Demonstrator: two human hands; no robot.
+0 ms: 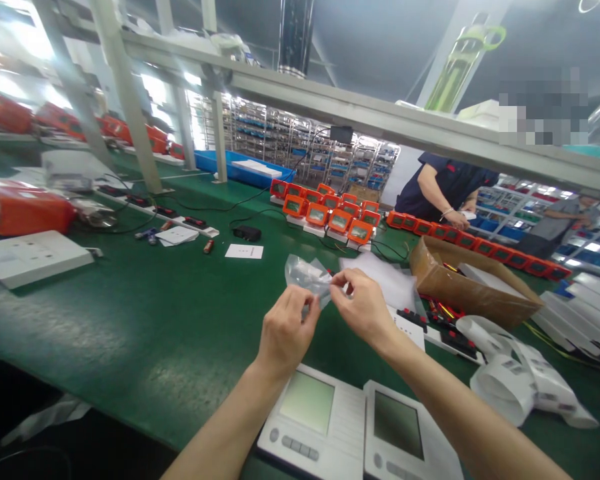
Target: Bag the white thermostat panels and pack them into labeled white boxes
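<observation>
A small clear plastic bag (307, 275) is held up over the green table between my two hands. My left hand (289, 327) pinches its lower left side with the fingers closed. At its right edge my right hand (363, 303) grips the plastic between thumb and fingers. What lies inside the bag is hard to make out. Below my wrists lie two white devices with screens: the left device (300, 423) has a pale green screen and a row of grey buttons, while the right device (405, 433) has a darker screen and is partly covered by my right forearm.
Several orange-framed units (340, 217) stand in rows at the back. On the right are a cardboard box (470, 280), a strip of labels (515, 380) and foam sheets (380, 277). A white card (244, 251) and a black adapter (247, 233) lie ahead. A co-worker (443, 183) stands across the table.
</observation>
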